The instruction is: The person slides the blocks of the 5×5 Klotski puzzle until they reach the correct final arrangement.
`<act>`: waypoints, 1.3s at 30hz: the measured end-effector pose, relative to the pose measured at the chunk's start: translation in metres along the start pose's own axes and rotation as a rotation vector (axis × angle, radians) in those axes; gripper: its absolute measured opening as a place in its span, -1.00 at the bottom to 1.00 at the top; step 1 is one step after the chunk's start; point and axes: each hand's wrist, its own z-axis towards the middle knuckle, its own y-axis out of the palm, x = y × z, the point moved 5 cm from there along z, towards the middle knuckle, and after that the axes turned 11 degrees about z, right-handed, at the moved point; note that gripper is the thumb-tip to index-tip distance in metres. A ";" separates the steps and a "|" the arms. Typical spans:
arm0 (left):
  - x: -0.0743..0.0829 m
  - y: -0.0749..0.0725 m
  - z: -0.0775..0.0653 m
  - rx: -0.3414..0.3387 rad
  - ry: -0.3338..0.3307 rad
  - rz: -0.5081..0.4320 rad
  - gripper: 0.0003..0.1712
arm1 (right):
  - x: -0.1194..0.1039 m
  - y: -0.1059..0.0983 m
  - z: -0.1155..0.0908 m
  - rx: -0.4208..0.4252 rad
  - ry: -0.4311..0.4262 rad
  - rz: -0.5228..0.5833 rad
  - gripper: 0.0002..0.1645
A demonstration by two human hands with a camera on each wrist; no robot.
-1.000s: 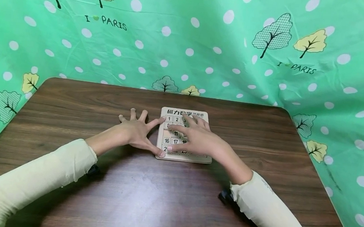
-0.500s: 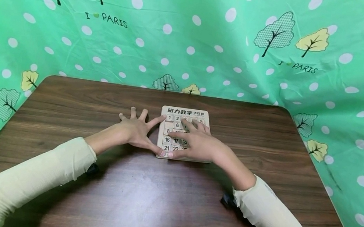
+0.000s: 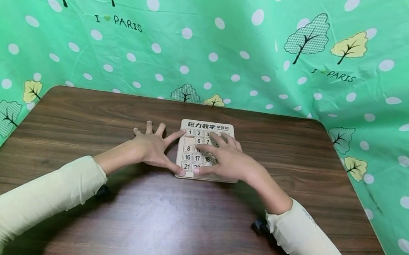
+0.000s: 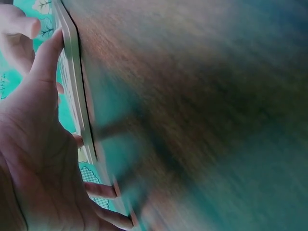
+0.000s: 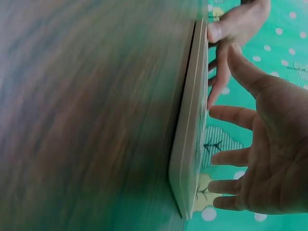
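A pale number sliding puzzle [image 3: 181, 150] lies flat on the table, with dark Chinese lettering along its far edge. My left hand [image 3: 151, 149] spreads its fingers at the puzzle's left side; the index fingertip touches the upper left edge and the thumb rests on the lower left corner. Over the numbered tiles is my right hand [image 3: 228, 161], fingers stretched out, hiding much of the right half. Its index fingertip is beside tile 8 [image 3: 188, 148], which sits under a vacant slot [image 3: 189, 140] in the first column. The right wrist view shows that hand's straight fingers above the puzzle face.
The dark wood-grain table [image 3: 149, 221] runs around the puzzle. Behind it and at both sides hangs a green curtain [image 3: 214, 37] with white dots and printed trees. A dark strap-like piece [image 3: 259, 226] shows under the right cuff.
Tile 8 has slid down one place in the first column, so the vacant slot is now above it. My right hand has then drawn slightly right; my left hand stays put.
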 end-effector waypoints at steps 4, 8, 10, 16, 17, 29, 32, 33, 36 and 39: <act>-0.001 0.001 -0.001 0.012 0.002 -0.024 0.62 | 0.009 -0.006 0.002 0.027 0.019 0.010 0.07; -0.002 0.002 -0.002 0.027 0.005 -0.042 0.62 | 0.014 -0.006 0.004 0.026 0.021 0.017 0.07; -0.003 0.003 -0.002 0.031 0.008 -0.050 0.61 | 0.015 -0.005 0.005 0.023 0.020 0.017 0.07; -0.005 0.001 -0.003 0.035 0.026 -0.060 0.62 | 0.013 -0.004 0.007 0.036 0.022 0.001 0.05; -0.005 0.000 -0.003 0.038 0.028 -0.060 0.62 | 0.013 -0.004 0.008 0.039 0.021 -0.004 0.04; -0.004 -0.001 -0.003 0.029 0.025 -0.074 0.65 | 0.007 -0.002 0.012 0.021 0.006 -0.037 0.06; -0.004 -0.001 -0.003 0.027 0.037 -0.080 0.65 | 0.006 0.000 0.014 0.018 0.004 -0.023 0.07; -0.003 -0.001 -0.003 0.028 0.040 -0.082 0.65 | 0.005 0.000 0.014 0.017 0.002 -0.023 0.07; -0.002 -0.001 -0.001 0.025 0.047 -0.087 0.65 | 0.005 0.001 0.015 0.013 0.006 -0.010 0.07; -0.003 0.000 -0.002 0.017 0.050 -0.083 0.65 | 0.003 0.002 0.018 0.009 0.006 -0.005 0.07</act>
